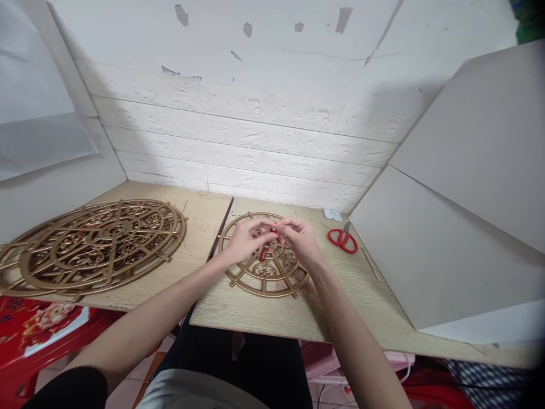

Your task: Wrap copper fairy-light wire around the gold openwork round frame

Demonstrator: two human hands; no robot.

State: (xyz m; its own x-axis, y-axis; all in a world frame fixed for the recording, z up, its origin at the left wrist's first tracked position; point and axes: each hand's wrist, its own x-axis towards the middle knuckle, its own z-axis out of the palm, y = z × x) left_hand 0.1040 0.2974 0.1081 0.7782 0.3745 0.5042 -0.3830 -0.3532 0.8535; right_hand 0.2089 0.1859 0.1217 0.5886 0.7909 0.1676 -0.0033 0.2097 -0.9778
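Note:
Over a round gold-coloured openwork frame (269, 288), my two hands meet fingertip to fingertip. My left hand (247, 240) is closed, thumb and fingers pinching the upper end of a narrow red piece (264, 251) with pale marks. That piece hangs down at a slant over the frame's middle; what kind of thing it is, I cannot tell. My right hand (301, 238) is pinched shut against the left fingertips, and whatever its fingers hold is hidden. The frame lies flat on the wooden table (264, 318) under both hands.
A stack of similar gold frames (106, 244) lies on the left tabletop, past a dark gap. Red-handled scissors (343, 240) rest to the right, near a small pale packet (332, 214). White panels (464, 238) and a brick-patterned wall (255, 142) enclose the table.

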